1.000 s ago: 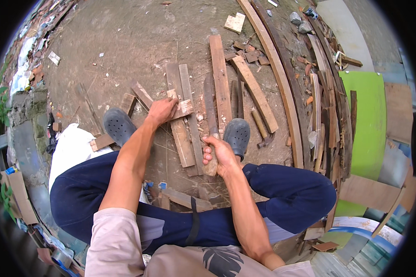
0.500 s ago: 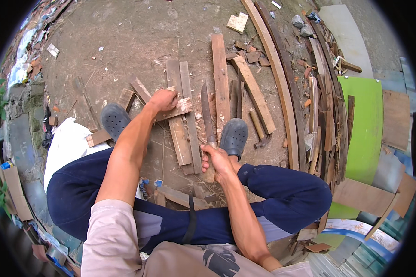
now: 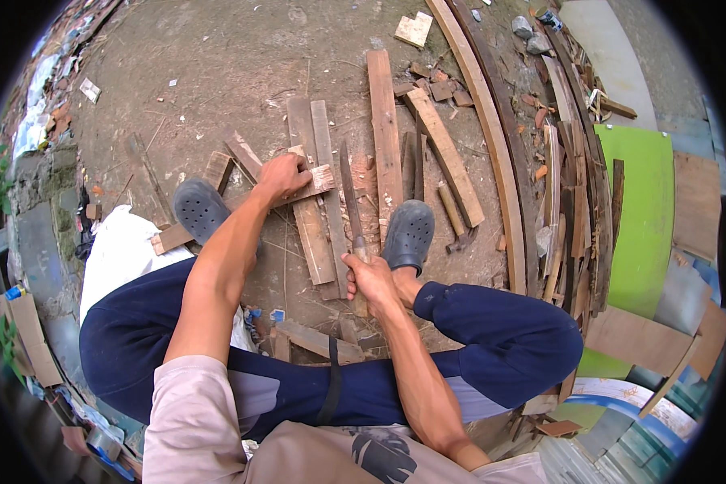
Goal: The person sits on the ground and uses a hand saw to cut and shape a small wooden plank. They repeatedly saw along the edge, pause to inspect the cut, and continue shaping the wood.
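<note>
My left hand point(image 3: 282, 177) is closed over a short wooden board point(image 3: 321, 180), which lies slantwise across two long narrow planks point(image 3: 313, 246) on the ground. In my right hand point(image 3: 371, 280) is a machete with a wooden handle point(image 3: 360, 307), my fingers wrapped round it. The machete's long dark blade point(image 3: 350, 194) points away from me, just right of the board's pale end and apart from it. Pale marks and small chips show about that end of the board.
My grey clogs point(image 3: 202, 211) point(image 3: 409, 235) flank the planks. Right of the blade lie a long plank point(image 3: 385, 129), a thick beam point(image 3: 444, 153) and a hammer point(image 3: 453, 216). Long curved-looking timbers point(image 3: 492, 137) and a green panel point(image 3: 637, 218) lie farther right. A white sack point(image 3: 117, 262) is at left.
The machete and my right hand have shifted slightly left, bringing the blade nearer the board's end. My left hand stays on the board. The whole view has moved a little.
</note>
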`<state>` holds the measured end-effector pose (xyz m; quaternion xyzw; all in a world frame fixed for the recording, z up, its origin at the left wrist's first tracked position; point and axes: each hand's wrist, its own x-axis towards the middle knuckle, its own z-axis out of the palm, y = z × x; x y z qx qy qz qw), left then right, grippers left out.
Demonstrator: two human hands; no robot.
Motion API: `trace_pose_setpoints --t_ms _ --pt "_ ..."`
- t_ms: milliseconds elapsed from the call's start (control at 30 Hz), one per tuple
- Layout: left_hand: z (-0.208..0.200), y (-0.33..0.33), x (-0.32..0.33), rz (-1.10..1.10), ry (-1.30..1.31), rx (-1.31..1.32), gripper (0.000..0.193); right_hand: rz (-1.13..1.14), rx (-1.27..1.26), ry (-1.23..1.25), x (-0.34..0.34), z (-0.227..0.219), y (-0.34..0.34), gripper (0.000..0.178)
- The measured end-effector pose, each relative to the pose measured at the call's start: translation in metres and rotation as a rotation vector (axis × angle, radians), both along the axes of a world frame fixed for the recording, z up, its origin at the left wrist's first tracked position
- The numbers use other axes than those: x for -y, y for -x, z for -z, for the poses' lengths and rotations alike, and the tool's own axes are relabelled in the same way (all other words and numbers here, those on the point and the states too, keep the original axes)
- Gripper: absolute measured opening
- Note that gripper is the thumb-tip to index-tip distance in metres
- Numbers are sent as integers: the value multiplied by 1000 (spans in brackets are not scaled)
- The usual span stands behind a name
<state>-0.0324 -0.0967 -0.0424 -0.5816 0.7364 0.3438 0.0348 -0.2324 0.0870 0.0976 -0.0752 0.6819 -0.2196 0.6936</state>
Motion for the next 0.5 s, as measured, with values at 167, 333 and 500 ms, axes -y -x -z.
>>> trace_pose_setpoints --t_ms 167,333,500 --pt "13 1 -1 64 157 55 32 -201 -167 80 -3 14 -1 32" --pt "21 -17 -4 -276 227 -34 31 -450 -341 199 -10 48 4 54" --pt "15 -23 -63 -321 440 71 45 -436 -330 159 -21 72 5 53"
